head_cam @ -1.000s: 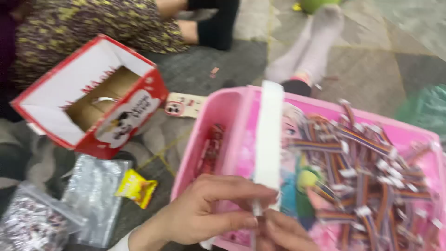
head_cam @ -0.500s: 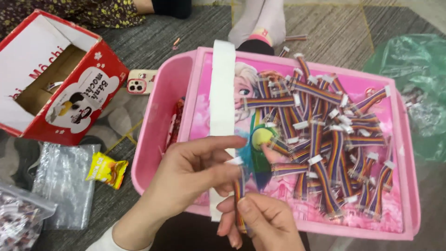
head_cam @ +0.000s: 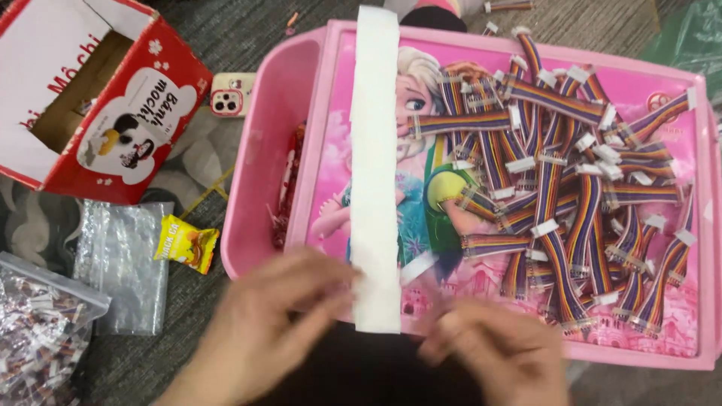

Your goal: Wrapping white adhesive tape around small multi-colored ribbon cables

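A pink lidded plastic box with a cartoon picture on top lies before me. A long white strip runs down the lid. Right of it lies a heap of several short rainbow ribbon cables with white connectors. My left hand is at the box's near edge, fingers stretched out and touching the lower end of the strip. My right hand is just right of the strip's end with its fingers curled. Both hands are blurred, and I see no cable in either.
A red and white cardboard box stands open at the upper left, with a phone beside it. Clear plastic bags, a yellow snack packet and a bag of small parts lie on the floor at left. Green plastic shows at the upper right.
The view has closed in on the box. My hands held a rainbow cable together above the lid; now they are lower, at the strip's near end, with no cable visible.
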